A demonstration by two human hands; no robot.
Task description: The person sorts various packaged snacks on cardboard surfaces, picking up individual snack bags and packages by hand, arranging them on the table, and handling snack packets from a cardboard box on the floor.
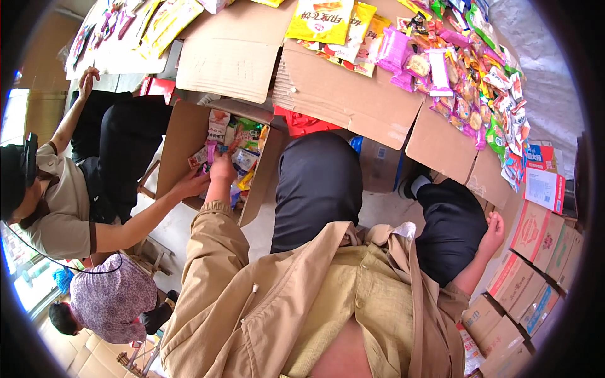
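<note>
- Nearest us is our open tan jacket (pixel 246 315) over a buttoned olive shirt (pixel 384 302), below and between our two hands.
- Our left hand (pixel 222 169) reaches into an open cardboard box (pixel 259 186), its fingers down among the wrapped snacks (pixel 218 126); we cannot tell whether they pinch one or lie spread.
- Those wrapped snacks lie in front of that hand and to its right, in white, green, pink and yellow wrappers.
- A co-worker's hand (pixel 191 184) comes in just left of our left wrist, at the box.
- Our right hand (pixel 494 232) is well apart from the box, beside our right knee, its fingers loosely bent; we cannot tell whether their tips press together.
- Ahead of both hands, a cardboard-covered surface (pixel 343 88) carries yellow snack bags (pixel 319 24) and, farther right, a heap of small wrapped pastries (pixel 463 94).
- Stacked cartons (pixel 532 227) stand to the right of our right hand.
</note>
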